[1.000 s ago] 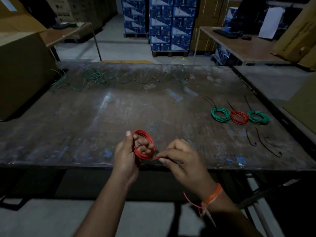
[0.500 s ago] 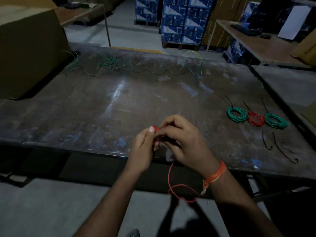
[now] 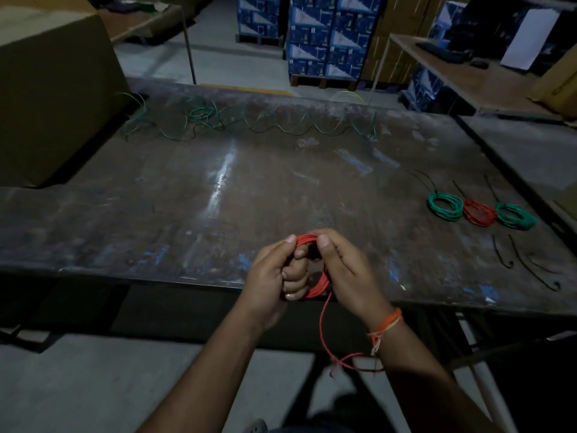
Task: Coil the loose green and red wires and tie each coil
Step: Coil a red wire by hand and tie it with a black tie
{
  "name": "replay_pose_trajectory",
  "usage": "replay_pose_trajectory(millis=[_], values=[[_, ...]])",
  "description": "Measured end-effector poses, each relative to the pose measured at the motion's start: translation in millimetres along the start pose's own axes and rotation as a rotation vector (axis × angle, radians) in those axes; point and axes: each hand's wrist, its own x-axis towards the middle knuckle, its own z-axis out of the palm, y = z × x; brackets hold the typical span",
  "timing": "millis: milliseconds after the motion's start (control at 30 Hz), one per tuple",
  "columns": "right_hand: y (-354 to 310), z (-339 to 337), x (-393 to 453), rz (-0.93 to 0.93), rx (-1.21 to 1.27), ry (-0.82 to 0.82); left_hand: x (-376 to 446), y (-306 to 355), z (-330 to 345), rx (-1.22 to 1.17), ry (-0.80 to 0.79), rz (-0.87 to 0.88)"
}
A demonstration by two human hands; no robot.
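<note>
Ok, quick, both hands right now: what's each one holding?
Left hand: fingers curled through the red wire coil, gripping it.
Right hand: pinching the same coil at its top, loose tail hanging below.

Far edge of table (image 3: 281, 195): loose wire (image 3: 249, 123).
Right side: three coils (image 3: 479, 211); ties (image 3: 527, 264) just nearer.
Left: box (image 3: 53, 89).

Arms: bare to the frame edge, no sleeves visible | left hand (image 3: 271, 276): no rings or glove seen | right hand (image 3: 349, 273): orange thread band (image 3: 385, 326) tied around wrist, frayed ends hanging
</note>
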Motion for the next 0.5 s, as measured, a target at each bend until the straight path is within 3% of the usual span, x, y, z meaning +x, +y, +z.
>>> replay_pose_trajectory(millis=[133, 233, 333, 500], values=[[1, 12, -3, -0.065, -0.2, 0.12, -6, 6, -7, -0.172, -0.109, -0.163], [0, 16, -4, -0.095, -0.21, 0.121, -9, 10, -14, -0.228, -0.154, -0.241], [1, 17, -4, -0.076, -0.193, 0.095, -11, 7, -14, -0.272, -0.113, -0.237], [-1, 8, -19, 0.105, -0.136, -0.072, -12, 11, -18, -0.464, 0.044, -0.192]])
